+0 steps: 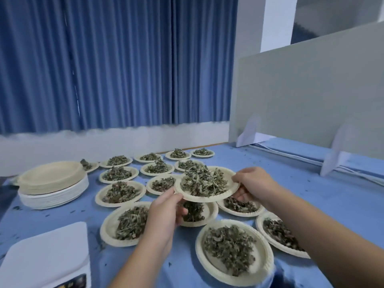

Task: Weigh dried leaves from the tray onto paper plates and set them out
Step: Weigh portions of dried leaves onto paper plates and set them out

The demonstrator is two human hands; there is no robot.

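Both my hands carry one cream paper plate (229,173) heaped with dried green leaves (204,181), held in the air above the laid-out plates. My left hand (166,213) pinches its near-left rim with thumb on top. My right hand (254,185) grips its right rim. Several more filled plates cover the blue table (332,204) in rows, the nearest one (262,267) at the front. A white scale (44,254) sits at the bottom left with nothing on its platform. The tray is not in view.
A tall stack of unused paper plates (52,183) stands at the left. A grey divider panel (311,96) on white feet runs along the right side. Blue curtains hang behind. Leaf crumbs lie scattered on the cloth.
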